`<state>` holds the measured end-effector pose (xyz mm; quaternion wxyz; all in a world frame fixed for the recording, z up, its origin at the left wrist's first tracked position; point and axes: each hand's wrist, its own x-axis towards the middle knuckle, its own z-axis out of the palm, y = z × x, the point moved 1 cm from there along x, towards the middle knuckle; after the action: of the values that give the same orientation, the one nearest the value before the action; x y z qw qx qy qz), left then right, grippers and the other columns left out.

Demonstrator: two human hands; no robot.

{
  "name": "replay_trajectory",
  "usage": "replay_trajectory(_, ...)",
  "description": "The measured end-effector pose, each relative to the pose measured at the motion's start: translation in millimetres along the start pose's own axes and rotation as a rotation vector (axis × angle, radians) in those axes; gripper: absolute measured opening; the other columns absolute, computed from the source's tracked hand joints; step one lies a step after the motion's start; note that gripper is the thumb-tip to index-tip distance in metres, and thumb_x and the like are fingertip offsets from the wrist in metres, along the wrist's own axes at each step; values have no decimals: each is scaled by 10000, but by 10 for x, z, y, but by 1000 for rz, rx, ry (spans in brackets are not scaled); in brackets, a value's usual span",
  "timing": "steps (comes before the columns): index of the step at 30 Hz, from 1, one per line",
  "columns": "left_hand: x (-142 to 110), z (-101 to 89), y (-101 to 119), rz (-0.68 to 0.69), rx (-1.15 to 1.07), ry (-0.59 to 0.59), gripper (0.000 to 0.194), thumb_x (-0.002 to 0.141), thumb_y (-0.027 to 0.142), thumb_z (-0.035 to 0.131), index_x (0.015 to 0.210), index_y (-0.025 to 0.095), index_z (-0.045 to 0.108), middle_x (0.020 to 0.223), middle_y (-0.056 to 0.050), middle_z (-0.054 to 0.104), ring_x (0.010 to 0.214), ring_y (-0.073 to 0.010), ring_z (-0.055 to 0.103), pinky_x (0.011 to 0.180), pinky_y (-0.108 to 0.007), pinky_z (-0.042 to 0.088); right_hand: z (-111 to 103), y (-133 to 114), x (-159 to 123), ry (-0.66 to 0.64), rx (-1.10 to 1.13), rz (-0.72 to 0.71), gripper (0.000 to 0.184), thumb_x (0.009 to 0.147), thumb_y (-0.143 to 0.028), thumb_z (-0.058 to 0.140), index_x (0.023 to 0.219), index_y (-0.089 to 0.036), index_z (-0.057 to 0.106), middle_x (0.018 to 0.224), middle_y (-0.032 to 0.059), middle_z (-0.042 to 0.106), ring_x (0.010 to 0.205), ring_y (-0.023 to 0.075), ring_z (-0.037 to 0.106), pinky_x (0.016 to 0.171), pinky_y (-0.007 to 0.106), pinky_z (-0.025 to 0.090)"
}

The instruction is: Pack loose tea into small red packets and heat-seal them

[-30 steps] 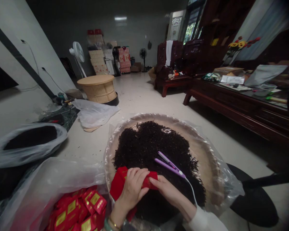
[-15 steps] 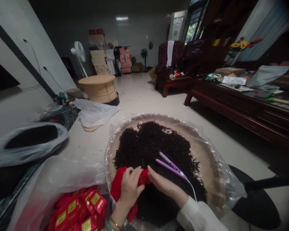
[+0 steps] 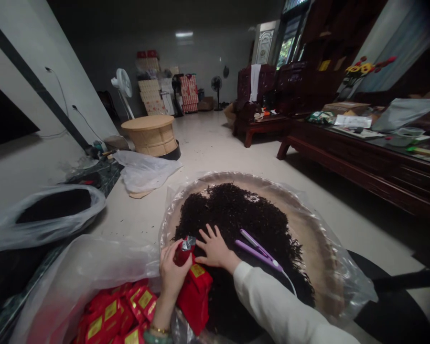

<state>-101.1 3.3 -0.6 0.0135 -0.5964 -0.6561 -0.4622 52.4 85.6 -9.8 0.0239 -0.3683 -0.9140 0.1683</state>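
My left hand (image 3: pixel 175 268) is wrapped round a small red foil packet (image 3: pixel 182 255), whose silver inner end faces up. My right hand (image 3: pixel 215 248) is spread with the fingers apart, low over a heap of dark dried leaves like loose tea (image 3: pixel 232 210); I cannot tell if it touches them. Below the hands lie red packets (image 3: pixel 195 301) with a yellow label, at the near edge of a round, plastic-lined tray (image 3: pixel 318 248). On the leaves, right of my right hand, rests a purple hair straightener (image 3: pixel 260 253) with its jaws apart and a white cord.
A clear plastic bag (image 3: pixel 103 260) holding several red packets (image 3: pixel 111 310) stands at the near left. Behind it is another bag of dark leaves (image 3: pixel 57 205). A dark wooden table (image 3: pixel 361 157) runs along the right. Further back are a round wicker drum (image 3: pixel 150 136) and fans.
My right hand has come off the red packet and spread out over the leaves. My left hand has moved left, tilting its packet so the silver end shows.
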Motion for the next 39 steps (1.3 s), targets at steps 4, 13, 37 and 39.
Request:
replay_trajectory(4,-11,7,-7,-5,6,-10,348,733,281,634,1068,188,638,978,-83,702,894,-242,638,781,-393,555,-7,-154,-99,-50,-101,-173,467,824,-484,550,1172,-190,651,1218,154,615,1245,389,440,1052,590,242)
replay_trajectory(13,19,58,65,4,-34,-63,347,740,268,650,1077,189,631,980,-79,688,910,-236,629,780,-388,559,-92,68,-792,-33,-128,-271,552,686,-488,734,1154,-220,615,1335,137,513,1377,391,243,1081,549,200)
replay_trajectory(37,-199,616,660,80,-209,-191,418,681,152,655,1096,190,621,1001,-78,700,927,-252,626,793,-434,561,-503,296,-710,983,2050,476,327,723,-519,667,875,-249,563,886,-16,724,750,205,679,623,322,517)
replay_trajectory(39,-212,664,684,78,-205,-179,425,680,147,655,1101,187,616,1014,-82,698,932,-255,622,805,-441,556,-547,283,-712,977,2045,428,366,747,-584,603,863,-237,578,913,10,730,823,240,683,682,364,528)
